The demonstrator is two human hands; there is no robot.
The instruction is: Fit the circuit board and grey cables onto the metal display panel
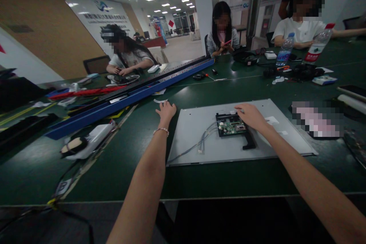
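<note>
A flat grey-white panel (197, 129) lies on the table in front of me. On it sits a black plastic frame (248, 141) holding a green circuit board (228, 127), and thin grey cables (197, 145) run from the board to the panel's left edge. My right hand (251, 116) is at the frame's upper right corner, its fingers bent together over the edge; the palm hides part of that corner. Left of the panel, my left hand (166, 111) rests on the table with its fingers spread and holds nothing. A curved white strip (160, 101) lies just beyond its fingertips.
A long blue rail (137, 97) crosses the green table (128, 167) at the left. Near it lies a white device (93, 141). Two bottles, a clear one (285, 50) and a red-capped one (318, 45), stand back right. Several people (224, 36) are around the table.
</note>
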